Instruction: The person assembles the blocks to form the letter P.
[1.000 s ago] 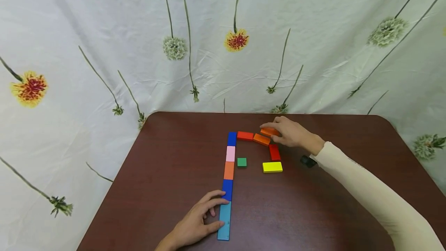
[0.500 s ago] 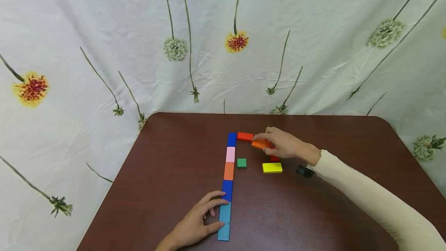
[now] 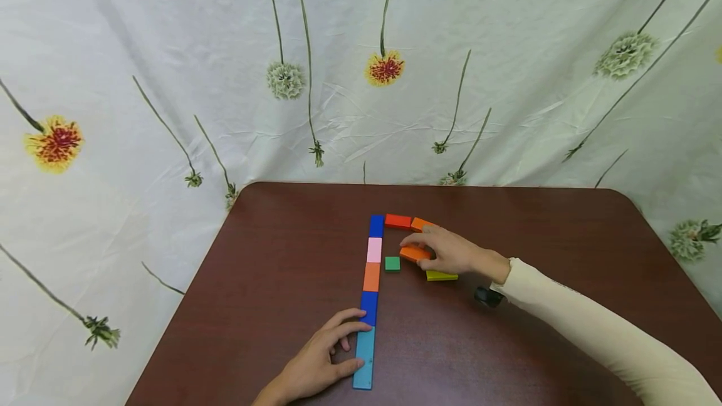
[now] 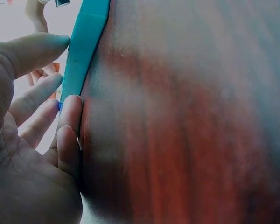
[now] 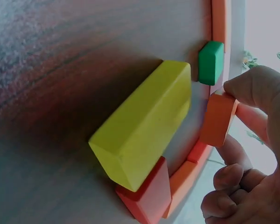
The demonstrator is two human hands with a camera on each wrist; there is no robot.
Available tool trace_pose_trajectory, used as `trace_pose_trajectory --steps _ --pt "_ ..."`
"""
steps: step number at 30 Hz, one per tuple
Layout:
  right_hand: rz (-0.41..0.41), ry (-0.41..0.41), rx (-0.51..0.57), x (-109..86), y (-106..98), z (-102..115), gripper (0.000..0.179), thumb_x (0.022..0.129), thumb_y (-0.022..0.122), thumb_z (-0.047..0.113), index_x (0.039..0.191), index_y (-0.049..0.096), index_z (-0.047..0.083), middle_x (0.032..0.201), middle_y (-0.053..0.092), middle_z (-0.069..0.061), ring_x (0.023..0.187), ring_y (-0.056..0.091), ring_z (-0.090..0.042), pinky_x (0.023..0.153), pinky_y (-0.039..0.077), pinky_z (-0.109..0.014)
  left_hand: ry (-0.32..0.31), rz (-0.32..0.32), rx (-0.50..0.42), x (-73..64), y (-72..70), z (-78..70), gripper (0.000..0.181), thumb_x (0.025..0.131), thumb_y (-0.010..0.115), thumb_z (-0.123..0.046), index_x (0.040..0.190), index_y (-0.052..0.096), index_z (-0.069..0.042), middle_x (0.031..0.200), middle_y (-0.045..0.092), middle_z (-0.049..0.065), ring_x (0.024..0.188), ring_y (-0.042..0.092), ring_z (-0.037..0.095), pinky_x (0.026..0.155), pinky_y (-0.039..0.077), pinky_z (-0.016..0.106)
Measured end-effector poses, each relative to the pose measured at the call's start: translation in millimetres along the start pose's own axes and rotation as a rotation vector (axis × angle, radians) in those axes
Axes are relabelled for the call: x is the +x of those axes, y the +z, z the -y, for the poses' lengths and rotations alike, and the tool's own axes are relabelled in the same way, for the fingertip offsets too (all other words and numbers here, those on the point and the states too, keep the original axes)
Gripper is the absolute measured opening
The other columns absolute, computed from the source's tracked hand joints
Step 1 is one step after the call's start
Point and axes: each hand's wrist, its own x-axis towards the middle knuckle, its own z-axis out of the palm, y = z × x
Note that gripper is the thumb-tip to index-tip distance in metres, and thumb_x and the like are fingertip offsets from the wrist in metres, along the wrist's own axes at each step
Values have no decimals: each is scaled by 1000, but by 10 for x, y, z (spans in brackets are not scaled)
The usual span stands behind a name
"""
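My right hand pinches an orange block between thumb and fingers, beside a small green block. Below that hand lies a yellow block, with a red block at its end; the hand covers this red one in the head view. My left hand rests against the left side of a block row, its thumb at the light blue block and its fingertips reaching the lower dark blue block.
An orange-pink block, a pink block and another dark blue block continue the row upward. A red block and a second orange block curve right from its top. A flowered cloth hangs behind the brown table.
My right hand has carried the orange block toward me and left, from beyond the curve of blocks to inside it near the green block. The left hand stays put.
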Motion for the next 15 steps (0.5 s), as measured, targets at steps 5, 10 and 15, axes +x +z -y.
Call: trace_pose_trajectory --steps 5,10,15 --pt "3 28 -12 -2 36 5 42 91 67 15 133 62 15 107 63 1 93 51 -15 82 47 -36 -4 4 1 7 -2 -4 47 92 74 -27 136 59 -24 151 42 1 88 48 7 70 42 19" --pt "40 64 6 3 66 21 42 91 67 16 133 61 16 92 52 2 81 44 -13 69 36 -28 -1 4 11 11 -3 -5 47 92 74 -27 137 59 -23 152 42 2 88 48 7 70 42 19" --pt "43 61 20 -5 86 44 42 90 67 15 132 61 16 100 56 3 85 45 -14 73 37 -30 2 5 7 6 -3 -9 47 92 74 -26 137 59 -22 152 42 2 88 47 7 70 42 19"
